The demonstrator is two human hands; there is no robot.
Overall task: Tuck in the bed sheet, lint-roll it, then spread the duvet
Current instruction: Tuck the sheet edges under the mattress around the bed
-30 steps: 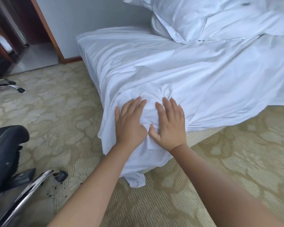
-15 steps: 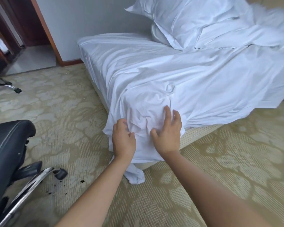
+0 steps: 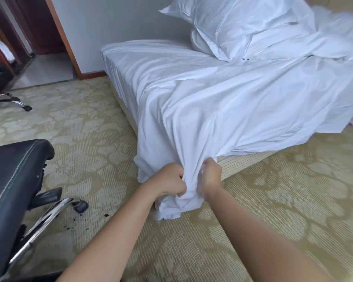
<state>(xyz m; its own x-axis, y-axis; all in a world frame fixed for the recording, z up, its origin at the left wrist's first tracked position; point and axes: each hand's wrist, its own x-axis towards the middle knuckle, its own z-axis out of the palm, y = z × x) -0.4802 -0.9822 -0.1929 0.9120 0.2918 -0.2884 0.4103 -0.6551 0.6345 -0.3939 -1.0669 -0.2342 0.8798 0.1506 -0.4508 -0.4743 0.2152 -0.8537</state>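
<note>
A white bed sheet (image 3: 222, 102) covers the mattress and hangs loose over the near corner, its tip reaching the carpet. My left hand (image 3: 169, 181) grips the gathered sheet corner in a fist from the left. My right hand (image 3: 211, 175) grips the same bunch from the right, fingers curled into the cloth. Both hands sit low in front of the striped bed base (image 3: 245, 161). A rumpled white duvet (image 3: 306, 41) lies at the head of the bed beside a pillow (image 3: 222, 21).
A black office chair (image 3: 12, 184) with chrome legs and a castor (image 3: 81, 206) stands close on the left. Dark crumbs lie on the patterned carpet (image 3: 283, 200) near it. Another chair base (image 3: 10, 101) sits far left by a doorway.
Both hands went from lying flat on the sheet atop the bed corner to sliding down and closing on the hanging corner, bunching it low near the floor.
</note>
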